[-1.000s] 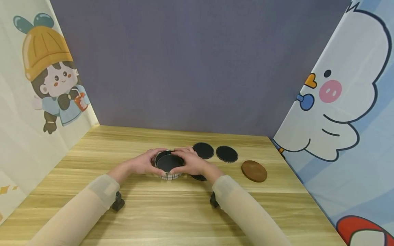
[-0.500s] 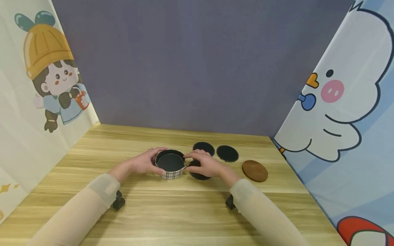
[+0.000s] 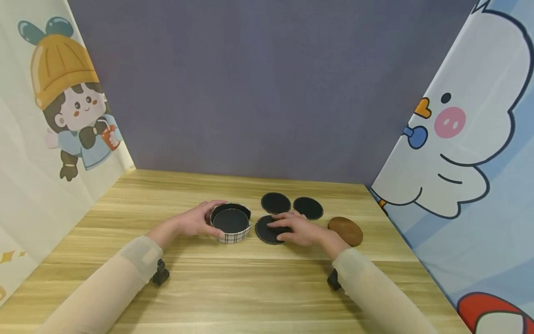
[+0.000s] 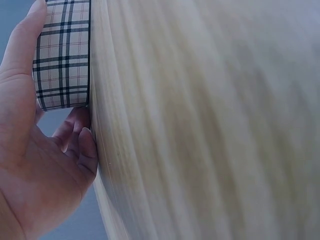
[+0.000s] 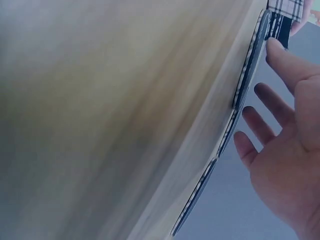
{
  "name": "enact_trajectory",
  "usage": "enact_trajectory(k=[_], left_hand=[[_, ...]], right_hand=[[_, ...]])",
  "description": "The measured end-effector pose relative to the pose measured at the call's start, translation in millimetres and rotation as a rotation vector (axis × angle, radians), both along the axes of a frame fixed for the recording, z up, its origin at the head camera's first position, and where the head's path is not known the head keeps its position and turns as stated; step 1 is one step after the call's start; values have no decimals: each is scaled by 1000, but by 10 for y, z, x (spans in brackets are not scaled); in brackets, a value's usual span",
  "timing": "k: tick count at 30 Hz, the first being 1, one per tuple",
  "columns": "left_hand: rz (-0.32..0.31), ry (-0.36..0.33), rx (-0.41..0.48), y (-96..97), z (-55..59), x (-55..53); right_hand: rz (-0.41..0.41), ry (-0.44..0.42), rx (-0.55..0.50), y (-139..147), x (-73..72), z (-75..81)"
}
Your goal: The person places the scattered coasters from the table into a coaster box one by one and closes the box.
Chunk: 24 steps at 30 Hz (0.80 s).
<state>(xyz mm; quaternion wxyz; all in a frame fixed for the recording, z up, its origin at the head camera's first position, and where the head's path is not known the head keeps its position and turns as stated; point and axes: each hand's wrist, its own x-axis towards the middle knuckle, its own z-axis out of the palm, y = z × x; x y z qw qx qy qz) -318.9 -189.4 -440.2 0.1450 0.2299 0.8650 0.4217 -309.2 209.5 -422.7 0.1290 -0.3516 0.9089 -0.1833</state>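
On the table, a round plaid holder with a black inside stands upright. My left hand grips its left side, thumb at the near wall and fingers round the far side. The left wrist view shows the plaid wall beside the thumb, its lower edge at the wood. My right hand hovers with loosely spread fingers over the nearest round black coaster, overlapping its right part. In the right wrist view the fingertips show apart from the flat, plaid-edged coasters.
Two more black coasters lie behind the right hand, side by side. A round brown wooden disc lies at the right, partly behind the right wrist. A grey panel rises along the table's back edge, with printed cloth on both sides.
My right hand has let go of the holder's right side and moved right, over the nearest coaster towards the brown disc. The left hand and the holder have stayed in place.
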Motion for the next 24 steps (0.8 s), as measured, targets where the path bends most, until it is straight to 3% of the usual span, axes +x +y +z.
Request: enact_trajectory(k=[10,24], left_hand=[[-9,2,0,-1,8,11],[-9,-6,15,8,6,7]], right_hand=[[33,5,41,128,68,-25],[79,43,8,203,351,-46]])
